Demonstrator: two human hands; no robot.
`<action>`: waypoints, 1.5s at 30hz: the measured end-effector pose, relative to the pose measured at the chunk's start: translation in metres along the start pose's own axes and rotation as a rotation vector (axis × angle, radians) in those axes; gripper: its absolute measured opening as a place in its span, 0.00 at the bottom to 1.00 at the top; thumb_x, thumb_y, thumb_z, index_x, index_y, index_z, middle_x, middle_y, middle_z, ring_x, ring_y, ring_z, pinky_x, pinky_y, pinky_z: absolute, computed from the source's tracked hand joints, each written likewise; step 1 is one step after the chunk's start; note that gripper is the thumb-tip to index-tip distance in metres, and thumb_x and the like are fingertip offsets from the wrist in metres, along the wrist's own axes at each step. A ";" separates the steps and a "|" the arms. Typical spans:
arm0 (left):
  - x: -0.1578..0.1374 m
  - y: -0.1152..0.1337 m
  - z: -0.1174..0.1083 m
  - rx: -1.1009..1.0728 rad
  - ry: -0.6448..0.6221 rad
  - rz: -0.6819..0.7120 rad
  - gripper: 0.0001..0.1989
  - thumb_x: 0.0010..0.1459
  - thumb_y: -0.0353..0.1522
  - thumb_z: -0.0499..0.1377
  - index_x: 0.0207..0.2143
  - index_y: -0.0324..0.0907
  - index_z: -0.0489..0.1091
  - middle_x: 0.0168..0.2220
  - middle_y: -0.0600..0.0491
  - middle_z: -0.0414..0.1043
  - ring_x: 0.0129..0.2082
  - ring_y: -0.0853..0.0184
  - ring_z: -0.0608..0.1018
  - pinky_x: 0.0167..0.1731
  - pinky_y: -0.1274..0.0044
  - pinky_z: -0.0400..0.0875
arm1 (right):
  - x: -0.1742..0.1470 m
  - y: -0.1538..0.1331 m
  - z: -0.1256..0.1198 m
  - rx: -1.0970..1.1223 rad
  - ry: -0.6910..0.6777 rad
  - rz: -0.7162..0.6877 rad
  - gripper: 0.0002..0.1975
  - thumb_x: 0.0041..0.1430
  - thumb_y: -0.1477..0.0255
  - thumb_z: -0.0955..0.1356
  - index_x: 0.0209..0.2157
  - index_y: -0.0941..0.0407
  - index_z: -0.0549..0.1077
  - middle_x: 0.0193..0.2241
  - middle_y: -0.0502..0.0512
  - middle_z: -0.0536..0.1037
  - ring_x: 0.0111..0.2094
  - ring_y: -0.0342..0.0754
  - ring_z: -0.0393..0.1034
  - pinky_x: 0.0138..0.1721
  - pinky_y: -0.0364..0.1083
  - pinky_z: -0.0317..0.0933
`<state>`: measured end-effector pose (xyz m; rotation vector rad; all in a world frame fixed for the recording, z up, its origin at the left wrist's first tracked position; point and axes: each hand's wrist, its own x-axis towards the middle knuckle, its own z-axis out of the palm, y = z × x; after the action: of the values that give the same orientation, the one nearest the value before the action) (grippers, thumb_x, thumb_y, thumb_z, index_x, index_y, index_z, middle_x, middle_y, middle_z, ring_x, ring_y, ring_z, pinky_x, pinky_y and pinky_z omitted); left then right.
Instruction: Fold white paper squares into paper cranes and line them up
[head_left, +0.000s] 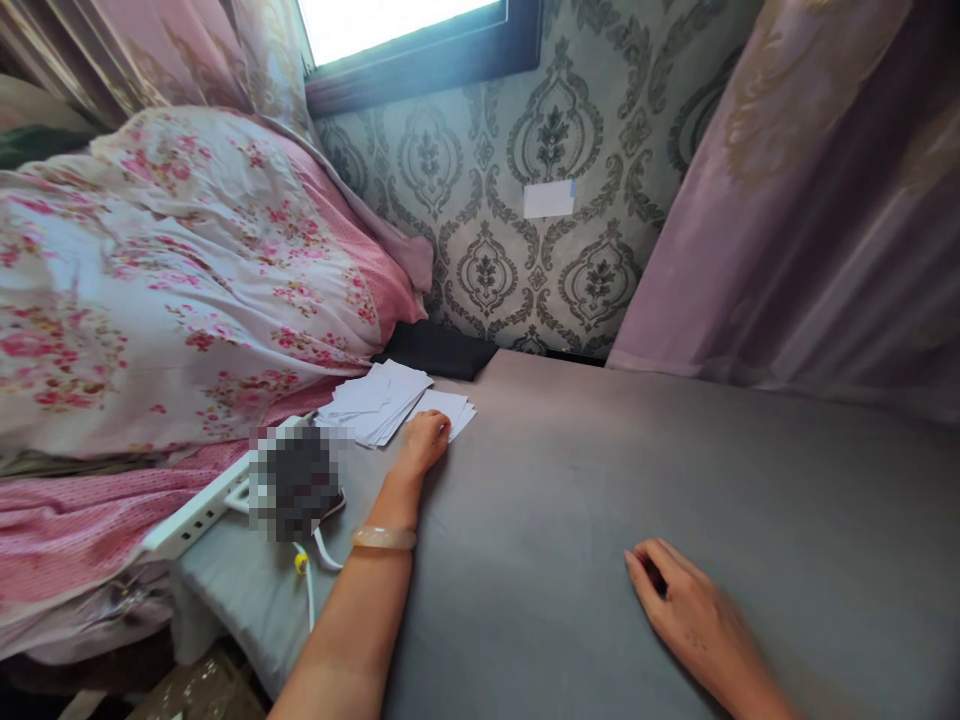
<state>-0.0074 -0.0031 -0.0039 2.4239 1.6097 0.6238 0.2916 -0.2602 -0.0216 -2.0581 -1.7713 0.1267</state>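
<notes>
Left hand (pixel 427 440) curled at the smaller white paper stack (pixel 444 402), just beside the larger paper pile (pixel 375 402) on grey cloth (pixel 555 500) (can't tell if gripping); right hand (pixel 688 608) loosely curled, narrow thumb-finger gap.

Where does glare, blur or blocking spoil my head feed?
Head view: the window burns out to white, with haze over its frame; head view: pixelation masks a dark thing beside the power strip; head view: the right hand looks soft toward the wrist.
</notes>
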 end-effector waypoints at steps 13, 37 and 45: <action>0.001 0.026 -0.012 -0.178 0.529 -0.181 0.15 0.66 0.29 0.38 0.49 0.37 0.59 0.50 0.40 0.63 0.53 0.60 0.65 0.54 0.69 0.55 | 0.006 0.007 0.005 -0.003 0.016 -0.013 0.17 0.61 0.57 0.58 0.25 0.51 0.66 0.23 0.50 0.73 0.24 0.46 0.69 0.26 0.43 0.58; -0.102 0.212 0.047 -0.708 -0.082 -0.041 0.11 0.62 0.34 0.47 0.46 0.40 0.58 0.33 0.49 0.70 0.32 0.64 0.73 0.33 0.73 0.64 | 0.000 -0.009 -0.016 1.060 -0.044 0.515 0.29 0.42 0.56 0.73 0.43 0.59 0.72 0.28 0.54 0.80 0.30 0.51 0.75 0.31 0.44 0.68; -0.099 0.191 0.051 -1.430 -0.460 -0.308 0.22 0.38 0.42 0.67 0.31 0.34 0.71 0.25 0.52 0.70 0.21 0.71 0.70 0.23 0.79 0.62 | 0.005 -0.011 -0.010 1.015 0.033 0.515 0.24 0.44 0.55 0.71 0.37 0.59 0.73 0.25 0.54 0.79 0.26 0.51 0.74 0.26 0.45 0.66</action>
<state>0.1422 -0.1655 -0.0059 1.1014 0.7697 0.7024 0.2856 -0.2565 -0.0074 -1.6192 -0.7899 0.9163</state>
